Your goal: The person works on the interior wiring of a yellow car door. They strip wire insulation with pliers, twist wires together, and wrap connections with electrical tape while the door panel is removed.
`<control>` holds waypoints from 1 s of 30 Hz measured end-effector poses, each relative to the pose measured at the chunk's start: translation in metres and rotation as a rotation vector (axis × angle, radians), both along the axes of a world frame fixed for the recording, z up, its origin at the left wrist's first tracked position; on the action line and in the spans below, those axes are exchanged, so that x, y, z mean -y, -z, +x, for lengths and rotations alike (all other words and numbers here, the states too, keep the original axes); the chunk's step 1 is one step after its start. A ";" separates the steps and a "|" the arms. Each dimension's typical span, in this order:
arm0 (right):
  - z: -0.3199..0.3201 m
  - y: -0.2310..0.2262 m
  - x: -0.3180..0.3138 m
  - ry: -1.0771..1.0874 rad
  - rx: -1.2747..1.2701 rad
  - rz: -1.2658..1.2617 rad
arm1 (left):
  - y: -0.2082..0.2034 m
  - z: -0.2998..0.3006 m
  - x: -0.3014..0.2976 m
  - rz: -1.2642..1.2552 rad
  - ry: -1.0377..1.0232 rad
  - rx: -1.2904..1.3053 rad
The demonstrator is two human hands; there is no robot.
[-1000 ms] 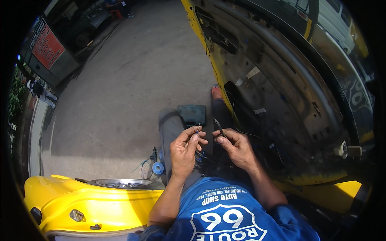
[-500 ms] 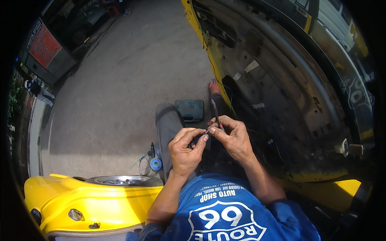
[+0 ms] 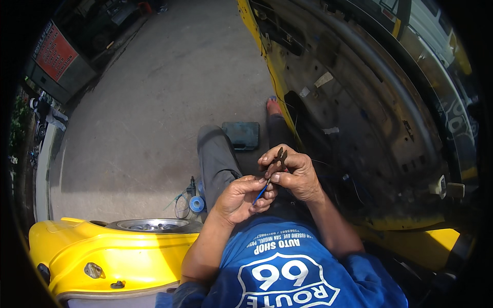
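We're seeing left hand (image 3: 241, 197) pinching blue wire (image 3: 261, 195) on near side of case (image 3: 241, 136), probably steadying it; right hand (image 3: 298, 177) gripping pliers (image 3: 282, 161) off case's near right corner, tips aiming away from wire, apparently clearing working room.

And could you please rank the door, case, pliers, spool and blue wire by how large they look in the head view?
Door
Case
Spool and pliers: too close to rank; the right hand partly hides the pliers
Blue wire, visible part
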State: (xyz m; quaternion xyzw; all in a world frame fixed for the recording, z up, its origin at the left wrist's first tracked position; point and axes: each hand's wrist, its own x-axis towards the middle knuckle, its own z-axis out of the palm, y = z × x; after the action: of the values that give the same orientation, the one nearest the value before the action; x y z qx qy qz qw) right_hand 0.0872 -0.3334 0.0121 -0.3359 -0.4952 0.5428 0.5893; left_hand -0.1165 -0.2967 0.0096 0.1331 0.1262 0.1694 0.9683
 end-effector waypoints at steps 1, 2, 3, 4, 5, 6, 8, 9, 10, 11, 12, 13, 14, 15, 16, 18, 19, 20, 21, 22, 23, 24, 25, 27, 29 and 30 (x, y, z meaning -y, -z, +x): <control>0.000 0.000 0.000 0.005 -0.022 -0.048 | 0.000 0.003 0.002 0.045 -0.051 0.038; 0.000 0.000 0.000 0.010 -0.043 -0.096 | 0.000 0.006 0.007 0.231 -0.190 -0.138; 0.001 -0.001 0.000 0.062 0.032 -0.070 | 0.000 0.010 0.012 0.422 -0.332 -0.278; 0.002 -0.003 -0.001 0.114 0.107 -0.044 | 0.000 0.014 0.017 0.607 -0.481 -0.409; 0.002 -0.004 -0.002 0.174 0.184 -0.027 | -0.001 0.016 0.022 0.816 -0.567 -0.501; 0.002 -0.006 -0.003 0.172 0.189 -0.025 | -0.001 0.020 0.024 0.913 -0.620 -0.576; 0.002 -0.011 -0.001 0.179 0.210 -0.034 | -0.001 0.027 0.026 1.122 -0.744 -0.713; 0.002 -0.013 -0.001 0.176 0.258 -0.023 | -0.002 0.028 0.026 1.105 -0.767 -0.771; 0.002 -0.014 -0.001 0.174 0.314 -0.003 | -0.003 0.029 0.026 1.155 -0.799 -0.795; 0.002 -0.016 -0.001 0.170 0.375 0.022 | -0.004 0.030 0.026 1.187 -0.828 -0.822; 0.002 -0.017 -0.001 0.178 0.435 0.072 | -0.005 0.031 0.026 1.213 -0.846 -0.849; 0.003 -0.017 -0.001 0.181 0.500 0.125 | -0.007 0.029 0.026 1.338 -0.852 -0.875; 0.003 -0.017 -0.002 0.193 0.565 0.172 | -0.009 0.027 0.026 1.457 -0.847 -0.900; 0.003 -0.017 -0.001 0.184 0.585 0.186 | -0.010 0.026 0.025 1.565 -0.851 -0.924; 0.003 -0.017 -0.001 0.183 0.598 0.195 | -0.011 0.025 0.024 1.594 -0.831 -0.929; 0.003 -0.016 -0.001 0.180 0.623 0.208 | -0.010 0.024 0.023 1.612 -0.805 -0.952; 0.002 -0.015 -0.002 0.186 0.598 0.220 | -0.009 0.023 0.023 1.359 -0.721 -0.820; 0.001 -0.014 -0.002 0.161 0.557 0.222 | -0.008 0.021 0.023 1.095 -0.624 -0.699; 0.000 -0.013 -0.002 0.135 0.515 0.223 | -0.006 0.018 0.021 0.833 -0.523 -0.575; 0.000 -0.013 -0.001 0.121 0.463 0.227 | -0.004 0.015 0.020 0.549 -0.419 -0.353; -0.002 -0.012 -0.001 0.082 0.406 0.214 | -0.002 0.012 0.016 0.264 -0.308 -0.133; -0.004 -0.012 -0.001 0.054 0.338 0.203 | 0.000 0.010 0.013 -0.022 -0.195 0.115; -0.005 -0.012 -0.001 0.016 0.281 0.189 | 0.002 0.009 0.014 -0.078 -0.141 0.182; -0.006 -0.013 -0.001 0.094 0.327 0.117 | 0.003 0.009 0.017 0.173 -0.276 -0.057; -0.005 -0.014 -0.003 0.175 0.474 0.126 | 0.002 0.015 0.021 0.616 -0.489 -0.319; -0.003 -0.014 -0.004 0.199 0.527 0.139 | 0.002 0.020 0.022 0.739 -0.562 -0.442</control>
State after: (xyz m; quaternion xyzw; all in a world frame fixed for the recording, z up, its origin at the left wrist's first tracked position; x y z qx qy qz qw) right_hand 0.0839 -0.3298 0.0265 -0.4712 -0.6318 0.3410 0.5123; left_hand -0.0969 -0.3192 0.0077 0.4601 0.2904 0.4242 0.7239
